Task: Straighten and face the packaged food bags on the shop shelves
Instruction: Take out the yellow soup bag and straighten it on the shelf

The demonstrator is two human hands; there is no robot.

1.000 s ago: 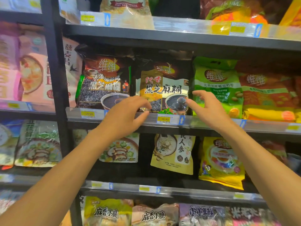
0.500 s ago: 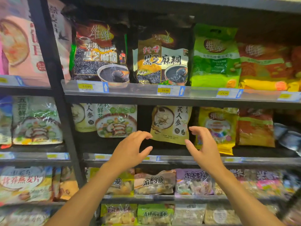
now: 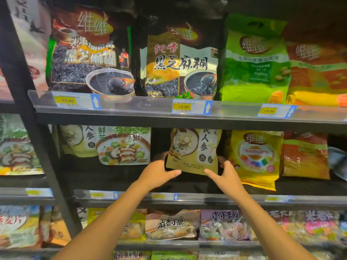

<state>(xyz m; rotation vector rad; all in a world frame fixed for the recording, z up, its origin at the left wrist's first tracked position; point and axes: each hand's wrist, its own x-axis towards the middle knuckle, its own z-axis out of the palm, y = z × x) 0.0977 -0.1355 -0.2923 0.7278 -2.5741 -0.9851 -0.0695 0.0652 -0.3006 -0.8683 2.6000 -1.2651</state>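
The tan ginseng bag point(image 3: 193, 151) stood tilted mid-shelf, set back from the middle shelf point(image 3: 187, 197) front edge, left hand point(image 3: 159, 172) and right hand point(image 3: 224, 171) grasping its lower corners; best squared upright by even pulls, label forward, clear of the yellow bag point(image 3: 255, 158) beside it.

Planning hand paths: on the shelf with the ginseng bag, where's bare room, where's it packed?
Free: the dark gap between the vegetable-mushroom bag and the ginseng bag, and the bare shelf strip in front, behind the price rail. Both hands, left and right, grip that bag's lower corners. Crowded: right of it, the yellow bag and orange bag sit close together.
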